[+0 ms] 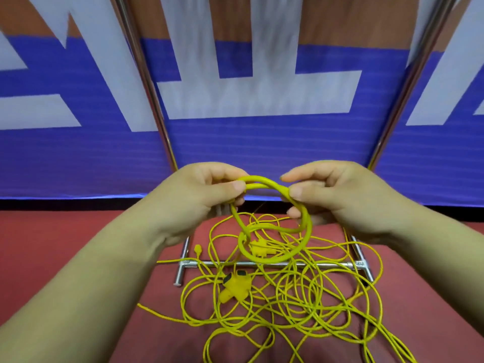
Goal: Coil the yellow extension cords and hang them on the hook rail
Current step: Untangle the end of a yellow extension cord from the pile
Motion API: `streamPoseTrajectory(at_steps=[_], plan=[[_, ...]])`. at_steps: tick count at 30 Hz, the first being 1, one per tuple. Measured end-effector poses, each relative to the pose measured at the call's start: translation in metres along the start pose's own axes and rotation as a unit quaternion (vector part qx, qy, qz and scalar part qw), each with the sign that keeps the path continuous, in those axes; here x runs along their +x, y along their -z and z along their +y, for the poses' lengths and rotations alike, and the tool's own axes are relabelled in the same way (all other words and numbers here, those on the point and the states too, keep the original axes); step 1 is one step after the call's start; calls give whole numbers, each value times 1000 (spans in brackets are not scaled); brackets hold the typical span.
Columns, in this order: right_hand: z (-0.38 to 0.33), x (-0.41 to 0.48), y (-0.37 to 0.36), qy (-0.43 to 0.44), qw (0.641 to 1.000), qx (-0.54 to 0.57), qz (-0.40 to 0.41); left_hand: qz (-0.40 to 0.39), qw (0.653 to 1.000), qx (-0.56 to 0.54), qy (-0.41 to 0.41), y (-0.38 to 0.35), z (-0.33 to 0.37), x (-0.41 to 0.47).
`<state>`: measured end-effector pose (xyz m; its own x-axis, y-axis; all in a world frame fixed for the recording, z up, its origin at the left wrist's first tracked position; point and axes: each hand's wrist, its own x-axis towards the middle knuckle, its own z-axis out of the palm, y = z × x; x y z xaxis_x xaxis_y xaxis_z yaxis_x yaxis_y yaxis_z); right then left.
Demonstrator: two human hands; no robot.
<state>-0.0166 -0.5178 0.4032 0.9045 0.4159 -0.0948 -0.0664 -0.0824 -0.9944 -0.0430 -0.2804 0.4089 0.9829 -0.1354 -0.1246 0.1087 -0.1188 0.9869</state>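
Two hands meet in the middle of the view, both gripping one yellow cord loop (262,178). The left hand (201,195) presses its thumb onto the top of the loop and curls its fingers round behind it. The right hand (340,195) pinches the same strands between thumb and forefinger, its other fingers curled beneath the cord. The loop shows about two turns; it hangs down from the hands, clear of the floor (39,231), and a strand drops from beside the left hand towards the pile below.

Most of the cord is still loose. A tangle of yellow extension cords (301,297) sprawls over the red floor directly under the hands, in many overlapping rings; it lies across the base bar of a chrome frame (314,264), and several strands trail off past the bottom right edge. A yellow socket block (235,284) with dark faces lies in the tangle, just on the near side of the bar and left of centre. A small yellow plug (197,248) lies just beyond the bar near its left corner. Another yellow connector (258,247) shows through the hanging loop; its shape is too small to tell.

Two chrome uprights of the frame, left upright (146,74) and right upright (411,74), rise on either side; a blue and white banner (262,142) stands behind them, its foot meeting the floor.
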Motion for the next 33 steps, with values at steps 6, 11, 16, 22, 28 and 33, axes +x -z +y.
streamPoseTrajectory(at_steps=[6, 11, 16, 22, 28, 33], plan=[[-15, -25, -19, 51, 995, -81, -18, -6, 999, -32, 3, -2, 8, -33], [-16, -30, -31, 69, 996, -53, 20, -43, 999, -15, -3, 6, 11, -43], [-19, -24, -38, 38, 997, -30, 56, -141, 988, -58, 24, 31, 11, -48], [-20, -14, -44, -21, 998, -3, 65, -75, 990, 110, -41, 35, 13, -44], [-16, -13, -39, -91, 995, 25, -21, 27, 990, 122, -69, 29, 9, -35], [-6, -2, -42, -55, 992, 43, 108, 88, 982, 145, -85, 24, 2, -25]])
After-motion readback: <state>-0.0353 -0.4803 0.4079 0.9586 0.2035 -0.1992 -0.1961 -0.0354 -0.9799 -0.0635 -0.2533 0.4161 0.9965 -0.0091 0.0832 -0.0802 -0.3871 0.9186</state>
